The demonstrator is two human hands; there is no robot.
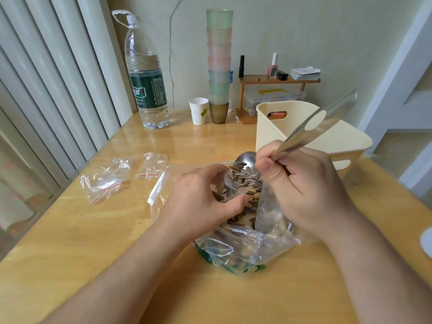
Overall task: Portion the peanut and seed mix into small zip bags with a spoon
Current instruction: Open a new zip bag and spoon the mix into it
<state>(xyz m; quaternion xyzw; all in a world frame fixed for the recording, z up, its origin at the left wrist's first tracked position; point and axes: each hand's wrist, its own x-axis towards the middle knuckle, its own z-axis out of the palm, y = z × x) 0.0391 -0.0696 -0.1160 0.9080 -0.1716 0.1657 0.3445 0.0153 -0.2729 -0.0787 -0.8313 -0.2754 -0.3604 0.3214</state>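
Pale wooden counter (70, 242) carries a large clear bag (245, 249) of peanuts and striped sunflower seeds at centre. Left hand (201, 197) pinches a small zip bag (230, 183) open above it; right hand (301, 183), fingers closed round a steel spoon (247, 160), tips seeds in. Two spare zip bags (105, 181) lie at ten o'clock.

Bright, soft daylight, even exposure, no harsh shadows. Glossy table (98, 230) shows broad glare patches on the far side near the water bottle (146, 73). Spoon (311, 127) handle is motion-blurred and semi-transparent, with specular highlights. Wide-angle distortion bends the vertical blinds (46, 90) at left and stretches the forearms at the near edge. Corners slightly soft.
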